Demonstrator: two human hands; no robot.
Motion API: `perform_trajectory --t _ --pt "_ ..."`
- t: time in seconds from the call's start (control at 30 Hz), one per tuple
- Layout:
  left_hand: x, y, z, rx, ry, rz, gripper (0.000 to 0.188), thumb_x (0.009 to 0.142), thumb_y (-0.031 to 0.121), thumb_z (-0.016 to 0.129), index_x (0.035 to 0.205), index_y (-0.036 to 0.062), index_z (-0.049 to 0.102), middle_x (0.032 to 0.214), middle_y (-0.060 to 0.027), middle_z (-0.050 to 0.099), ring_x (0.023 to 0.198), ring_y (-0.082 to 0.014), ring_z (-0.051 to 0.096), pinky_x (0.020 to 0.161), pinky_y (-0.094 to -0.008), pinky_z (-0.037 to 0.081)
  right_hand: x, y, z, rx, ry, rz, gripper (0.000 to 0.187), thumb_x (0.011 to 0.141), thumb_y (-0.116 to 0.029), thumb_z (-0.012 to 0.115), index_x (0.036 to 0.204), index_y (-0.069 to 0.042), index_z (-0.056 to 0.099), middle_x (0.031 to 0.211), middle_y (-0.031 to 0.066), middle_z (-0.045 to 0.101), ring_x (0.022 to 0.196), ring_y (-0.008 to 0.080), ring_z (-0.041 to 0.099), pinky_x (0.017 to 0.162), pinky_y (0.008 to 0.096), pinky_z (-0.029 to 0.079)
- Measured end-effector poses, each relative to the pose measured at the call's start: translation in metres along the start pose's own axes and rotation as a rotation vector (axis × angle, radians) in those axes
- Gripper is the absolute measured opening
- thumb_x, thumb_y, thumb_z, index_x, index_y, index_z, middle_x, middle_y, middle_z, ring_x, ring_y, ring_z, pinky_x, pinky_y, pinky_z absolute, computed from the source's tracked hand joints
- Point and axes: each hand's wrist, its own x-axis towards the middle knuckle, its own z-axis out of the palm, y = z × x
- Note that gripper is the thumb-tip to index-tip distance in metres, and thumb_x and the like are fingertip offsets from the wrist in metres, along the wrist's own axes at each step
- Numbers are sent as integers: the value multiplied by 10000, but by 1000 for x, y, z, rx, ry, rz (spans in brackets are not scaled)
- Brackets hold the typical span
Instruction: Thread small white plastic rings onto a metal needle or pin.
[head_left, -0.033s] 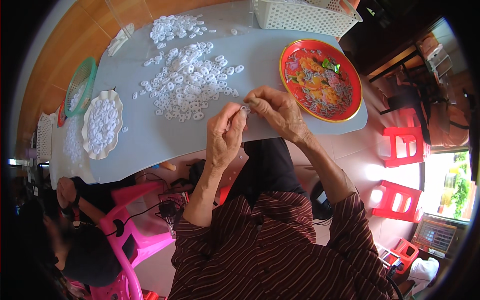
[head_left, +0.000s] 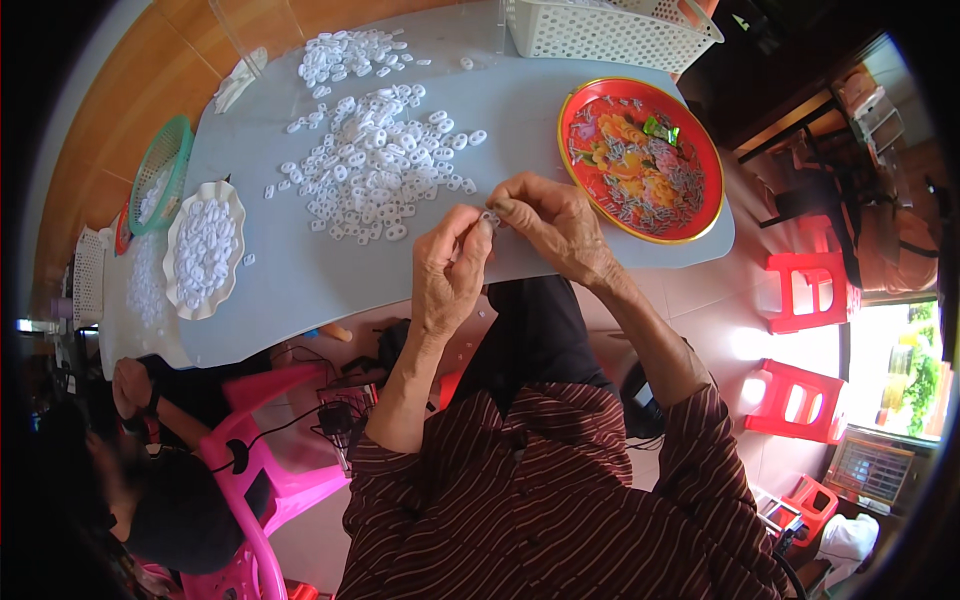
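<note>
- From my remote post I see a dark maroon shirt [head_left: 500, 490] with thin, pale, wavy stripes;
- matching striped sleeves [head_left: 700, 440], ending near the elbows;
- black trousers [head_left: 540, 340];
- left hand [head_left: 453, 262] and right hand [head_left: 560, 225], both bare.

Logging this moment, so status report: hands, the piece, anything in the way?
Left hand pinching small piece. Right hand at it, grip unclear. White pieces heaped ahead, red tray right. No visible obstruction.

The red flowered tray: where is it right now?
In the head view, the red flowered tray sits on the grey table's right side, near the right hand and the white basket.
</note>
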Motion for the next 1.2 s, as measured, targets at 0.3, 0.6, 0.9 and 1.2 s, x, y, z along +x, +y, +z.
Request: perform_trajectory --t 0.3,0.6,0.9,1.2 --pt "7 5 2 109 37 116 132 902 124 524 857 2 547 601 -14 506 547 -66 452 494 -237 375 -4 2 9 61 86 32 196 873 -165 620 844 29 614 698 55 625 670 86 571 631 249 477" --pt "48 14 -20 414 -90 231 78 847 46 527 907 3 556 753 -128 559 700 -244 545 626 -343 452 -3 11 6 193 102 -17 140 879 -113 597 894 24 572 757 47 621 698 83 573 649 238 481" --pt "125 -12 -10 1038 -307 554 112 747 57 606 789 -15 531 868 -162 490 908 -311 444 838 -408 397 -9 10 7 276 120 53 104 844 -69 597 886 25 589 695 13 580 617 63 515 590 222 443" --pt "116 -14 0 883 -313 547 100 737 21 589 790 -13 511 835 -141 484 860 -284 462 802 -386 414 -5 21 4 285 168 17 120 841 -67 614 921 15 578 843 30 576 685 80 531 648 235 453"
